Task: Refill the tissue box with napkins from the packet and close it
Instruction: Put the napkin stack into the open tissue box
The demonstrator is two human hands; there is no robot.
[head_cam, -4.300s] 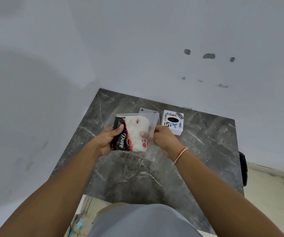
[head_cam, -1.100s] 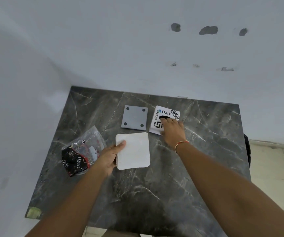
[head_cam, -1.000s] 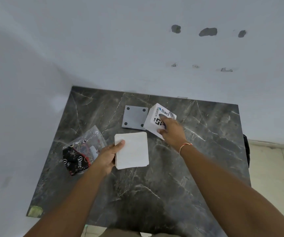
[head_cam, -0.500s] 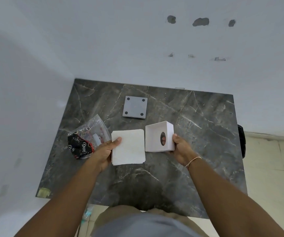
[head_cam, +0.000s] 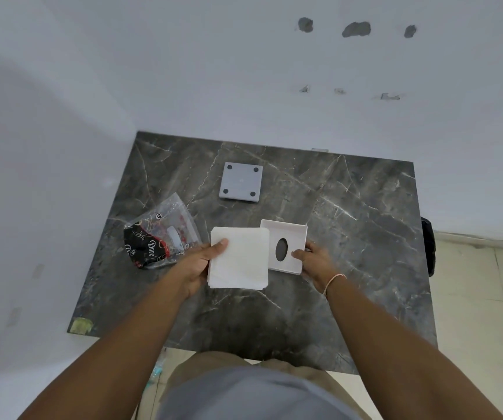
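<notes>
Dark marble tabletop (head_cam: pixel 350 237), head view: left hand (head_cam: pixel 197 266) grips a flat napkin stack (head_cam: pixel 239 259), its right edge overlapping the upturned tissue box (head_cam: pixel 286 245), open side up, gripped by the right hand (head_cam: pixel 315 262). Grey base lid (head_cam: pixel 241 182) lies beyond; packet (head_cam: pixel 159 237) left.

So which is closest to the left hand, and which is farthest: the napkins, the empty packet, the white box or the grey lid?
Seen from the head camera, from the left hand:
1. Napkins: held in that hand, to its right.
2. Empty packet: lying just to its left on the table.
3. White box: beyond the napkins, in the right hand.
4. Grey lid: farther back, towards the wall.
</notes>
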